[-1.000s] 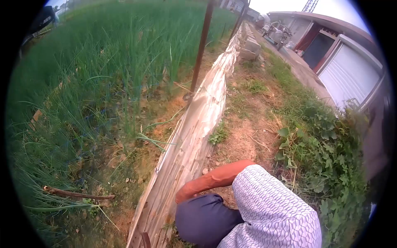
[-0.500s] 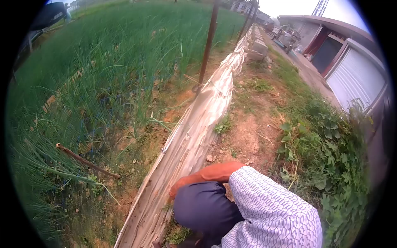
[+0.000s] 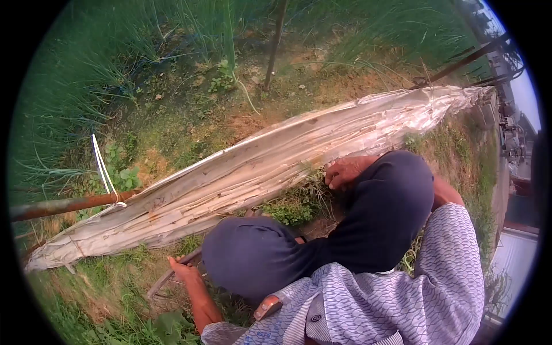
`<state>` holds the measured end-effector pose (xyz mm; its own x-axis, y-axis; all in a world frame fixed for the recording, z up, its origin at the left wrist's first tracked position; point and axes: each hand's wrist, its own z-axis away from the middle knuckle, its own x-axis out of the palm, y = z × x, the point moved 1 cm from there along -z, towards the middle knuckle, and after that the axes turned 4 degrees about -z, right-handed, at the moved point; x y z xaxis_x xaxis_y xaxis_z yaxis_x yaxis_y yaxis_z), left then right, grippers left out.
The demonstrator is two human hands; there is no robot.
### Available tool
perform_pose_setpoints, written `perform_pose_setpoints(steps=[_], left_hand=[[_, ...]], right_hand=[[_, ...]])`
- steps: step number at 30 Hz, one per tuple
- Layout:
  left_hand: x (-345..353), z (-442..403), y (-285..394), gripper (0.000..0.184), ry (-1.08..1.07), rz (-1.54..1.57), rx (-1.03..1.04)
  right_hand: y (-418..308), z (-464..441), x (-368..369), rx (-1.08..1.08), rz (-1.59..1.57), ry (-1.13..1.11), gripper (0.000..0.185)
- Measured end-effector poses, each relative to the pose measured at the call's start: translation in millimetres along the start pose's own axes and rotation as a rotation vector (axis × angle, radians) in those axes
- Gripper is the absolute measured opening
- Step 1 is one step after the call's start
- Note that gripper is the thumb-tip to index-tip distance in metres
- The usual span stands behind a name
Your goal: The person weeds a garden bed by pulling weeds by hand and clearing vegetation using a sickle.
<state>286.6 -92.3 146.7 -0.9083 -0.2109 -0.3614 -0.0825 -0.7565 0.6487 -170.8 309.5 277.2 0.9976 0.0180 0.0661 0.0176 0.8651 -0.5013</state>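
My left hand [image 3: 183, 270], low on the left beside my bent knee, is closed around a thin wooden stick [image 3: 161, 284]; the stick's upper end runs behind the knee. My right hand [image 3: 345, 171] reaches past my other knee to the lower edge of a crumpled pale plastic sheet [image 3: 247, 178]. Its fingers are curled down on a tuft of thin, partly dry weeds [image 3: 318, 183], and part of the grip is hidden. Low green weeds [image 3: 289, 211] grow between my knees along the sheet.
Beyond the sheet stand rows of tall green onion-like plants [image 3: 190, 23]. A rusty pole [image 3: 69, 205] with a white tie [image 3: 103, 167] crosses at left; another metal post [image 3: 276, 46] rises behind. Leafy plants [image 3: 169, 328] lie at lower left, buildings at far right.
My view has swung down and turned, so the sheet now runs across. Both hands have come into sight, the left on the stick and the right at the weeds.
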Motion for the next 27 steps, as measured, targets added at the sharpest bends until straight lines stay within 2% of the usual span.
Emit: perform_pose_setpoints(steps=[1, 3, 6, 8, 10, 13, 14, 16, 17, 19, 22, 27], left_hand=[[-5.4, -5.5, 2.0, 0.037, 0.026, 0.006, -0.01], [-8.3, -20.1, 0.8, 0.036, -0.102, 0.18, -0.033], [16.6, 2.1, 9.2, 0.037, -0.004, 0.126, 0.001], [21.6, -13.9, -2.1, 0.039, 0.036, 0.137, -0.029], [21.3, -13.3, -0.1, 0.042, -0.042, 0.146, -0.049], [23.9, -11.0, 5.8, 0.043, -0.076, 0.103, -0.086], [24.0, -11.7, 6.1, 0.043, -0.068, 0.112, -0.088], [23.3, -15.4, 2.8, 0.04, -0.092, 0.087, -0.085], [21.1, -16.2, 2.0, 0.04, -0.087, 0.081, -0.087], [18.3, -15.3, 1.0, 0.04, -0.119, 0.091, -0.054], [15.5, -29.7, -0.9, 0.042, -0.167, 0.059, -0.126], [13.7, -29.0, -3.8, 0.038, -0.158, 0.118, -0.114]], right_hand=[[-12.0, 5.3, 6.6, 0.005, 0.014, -0.024, 0.039], [-46.7, 33.0, 18.2, 0.107, 0.065, -0.067, 0.038], [-83.0, 49.4, 32.0, 0.117, 0.086, -0.11, 0.038], [-103.3, 50.0, 35.0, 0.112, 0.108, -0.147, 0.038], [-116.2, 42.4, 35.1, 0.104, 0.123, -0.168, 0.038], [-155.8, 36.6, 19.6, -0.083, 0.462, -0.046, 0.033], [-184.4, 40.8, 20.7, -0.085, 0.472, -0.053, 0.033], [-228.8, 39.9, 23.5, -0.023, 0.794, 0.041, 0.029], [-238.6, 33.6, 23.5, -0.023, 0.79, 0.034, 0.029], [-253.9, 24.6, 24.0, -0.188, 1.049, -0.026, 0.027], [-267.7, 4.5, 24.1, -0.208, 1.026, -0.031, 0.025], [-276.4, -16.6, 19.2, -0.137, 0.991, -0.199, 0.023]])
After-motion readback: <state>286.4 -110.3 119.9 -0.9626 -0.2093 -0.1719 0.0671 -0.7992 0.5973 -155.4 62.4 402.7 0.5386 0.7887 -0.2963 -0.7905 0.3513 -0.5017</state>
